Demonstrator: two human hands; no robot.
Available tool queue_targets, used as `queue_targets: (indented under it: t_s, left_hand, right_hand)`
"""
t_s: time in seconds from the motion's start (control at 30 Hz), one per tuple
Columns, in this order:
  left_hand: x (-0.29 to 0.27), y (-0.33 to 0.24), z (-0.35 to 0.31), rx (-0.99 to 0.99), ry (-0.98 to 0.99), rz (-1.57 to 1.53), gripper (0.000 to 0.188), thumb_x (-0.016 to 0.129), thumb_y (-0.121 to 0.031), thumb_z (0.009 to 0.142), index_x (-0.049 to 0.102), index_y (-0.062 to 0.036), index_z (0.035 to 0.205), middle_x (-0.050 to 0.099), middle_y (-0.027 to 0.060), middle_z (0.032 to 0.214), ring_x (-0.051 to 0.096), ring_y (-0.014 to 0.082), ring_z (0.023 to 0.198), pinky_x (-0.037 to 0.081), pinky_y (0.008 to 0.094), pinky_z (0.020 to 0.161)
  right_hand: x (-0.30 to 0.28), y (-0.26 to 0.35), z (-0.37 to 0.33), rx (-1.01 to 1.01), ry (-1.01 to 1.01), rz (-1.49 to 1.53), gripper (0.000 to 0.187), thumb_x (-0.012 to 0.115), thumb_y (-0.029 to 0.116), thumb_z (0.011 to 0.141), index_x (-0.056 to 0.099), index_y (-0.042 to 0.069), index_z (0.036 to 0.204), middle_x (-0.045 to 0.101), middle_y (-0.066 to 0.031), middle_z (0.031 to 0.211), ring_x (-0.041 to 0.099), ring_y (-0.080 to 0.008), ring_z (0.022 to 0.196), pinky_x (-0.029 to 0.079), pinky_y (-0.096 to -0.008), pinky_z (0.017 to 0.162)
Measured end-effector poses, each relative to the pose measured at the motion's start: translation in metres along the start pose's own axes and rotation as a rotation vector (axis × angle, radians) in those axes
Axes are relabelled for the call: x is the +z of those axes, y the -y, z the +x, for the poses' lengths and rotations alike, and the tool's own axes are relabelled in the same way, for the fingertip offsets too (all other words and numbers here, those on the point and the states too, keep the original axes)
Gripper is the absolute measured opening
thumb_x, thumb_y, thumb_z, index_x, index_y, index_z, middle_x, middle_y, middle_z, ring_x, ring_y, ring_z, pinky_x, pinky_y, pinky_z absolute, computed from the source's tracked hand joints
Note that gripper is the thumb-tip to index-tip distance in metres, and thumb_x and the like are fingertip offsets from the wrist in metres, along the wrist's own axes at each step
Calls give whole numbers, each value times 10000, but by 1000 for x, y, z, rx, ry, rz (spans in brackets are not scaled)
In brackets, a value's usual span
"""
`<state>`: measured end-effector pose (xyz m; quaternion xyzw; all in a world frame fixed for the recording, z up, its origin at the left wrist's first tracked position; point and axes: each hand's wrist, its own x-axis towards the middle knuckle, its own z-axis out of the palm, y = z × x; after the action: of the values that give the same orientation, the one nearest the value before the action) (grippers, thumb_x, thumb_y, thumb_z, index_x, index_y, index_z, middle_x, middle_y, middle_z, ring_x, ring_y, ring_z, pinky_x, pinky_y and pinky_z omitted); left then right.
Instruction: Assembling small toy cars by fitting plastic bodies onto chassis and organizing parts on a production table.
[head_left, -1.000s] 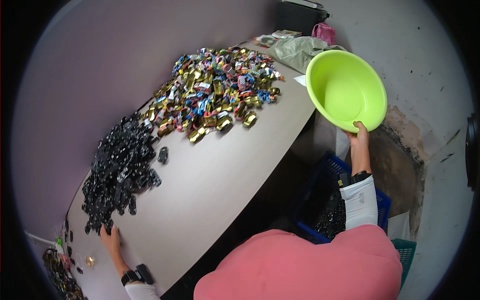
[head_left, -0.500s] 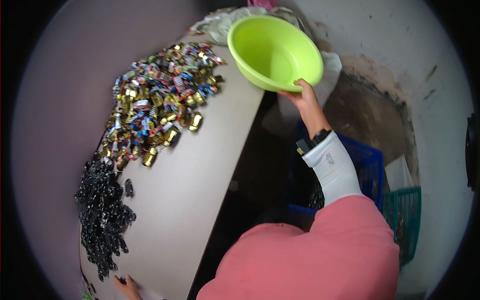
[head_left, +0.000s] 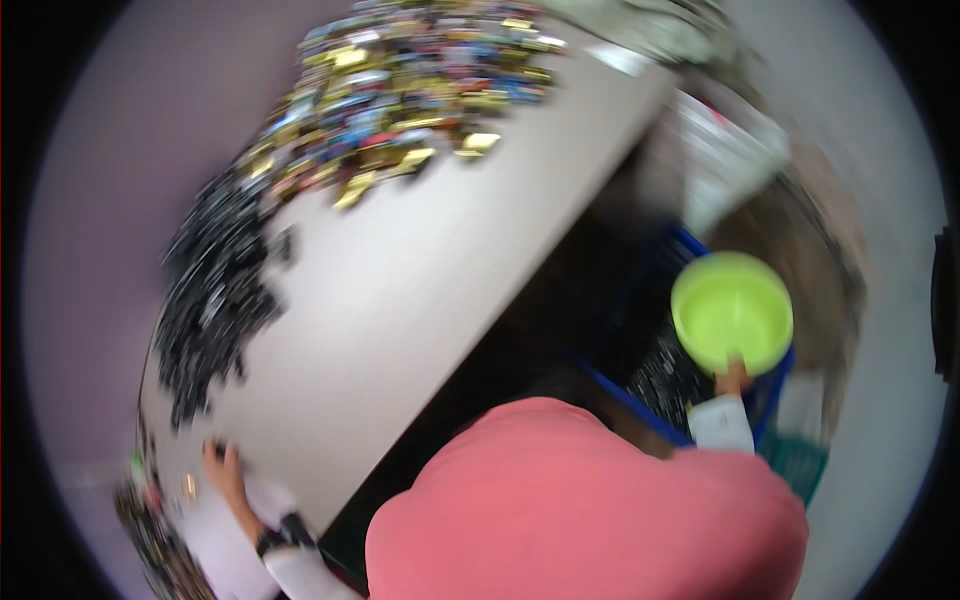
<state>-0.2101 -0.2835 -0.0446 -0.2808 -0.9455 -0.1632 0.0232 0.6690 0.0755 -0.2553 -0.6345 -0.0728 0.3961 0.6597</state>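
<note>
My right hand (head_left: pixel 735 378) grips the rim of a lime-green plastic basin (head_left: pixel 733 310), tilted so its inside shows, over a blue crate (head_left: pixel 640 402) beside the table. Low on the left of the table (head_left: pixel 370 290), my left hand (head_left: pixel 226 470) pinches a small black piece (head_left: pixel 220 450), blurred by motion. Just beyond that hand lies a heap of small black elongated pieces (head_left: pixel 215 300) along the wall side. Farther up the table spreads a pile of shiny gold and multicoloured pieces that look like toy car bodies (head_left: pixel 400 95).
The blue crate holds many small black pieces (head_left: pixel 662 380). A white plastic bag (head_left: pixel 735 150) stands past the crate, and a green crate (head_left: pixel 797 468) is at its near side. Pale sacking (head_left: pixel 640 25) lies at the table's far end. A wall borders the left.
My right hand has brought the basin down and nearer, from beside the table's far end to over the blue crate. The view has swung, showing more of my left arm. Left-hand pinch unchanged.
</note>
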Motion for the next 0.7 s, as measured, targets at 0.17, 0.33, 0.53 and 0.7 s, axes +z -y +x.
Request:
queue_targets:
  t_s: [0.17,0.33,0.53,0.7]
  left_hand:
    - [20,-56,0,69,-194,24,401,641,-224,692,621,0,1026,561,218,1086,529,374,1015,427,410,884]
    - [2,-48,-22,-99,-147,-21,393,638,-216,682,634,-12,1018,557,222,1108,525,371,1040,423,409,901]
    - [10,-63,-23,-48,-322,15,399,646,-223,694,631,-28,1042,557,203,1124,513,369,1060,423,414,912]
    - [-17,-70,-30,-86,-89,-132,382,662,-197,716,632,-18,1053,602,186,1098,577,301,1008,450,364,886]
  right_hand:
    - [-74,-27,-32,367,-292,-612,382,500,77,705,532,15,1081,549,-176,1034,552,-347,820,486,-456,527]
    - [-18,-30,-19,403,4,-767,402,485,64,695,517,57,1096,528,-162,1030,542,-340,803,469,-448,514]
    - [-48,-82,102,431,157,-709,349,504,36,701,527,40,1050,538,-163,1000,557,-348,868,471,-536,627]
    - [72,-6,-32,-672,92,-1117,333,489,26,720,555,-148,996,626,-257,984,604,-363,868,465,-433,828]
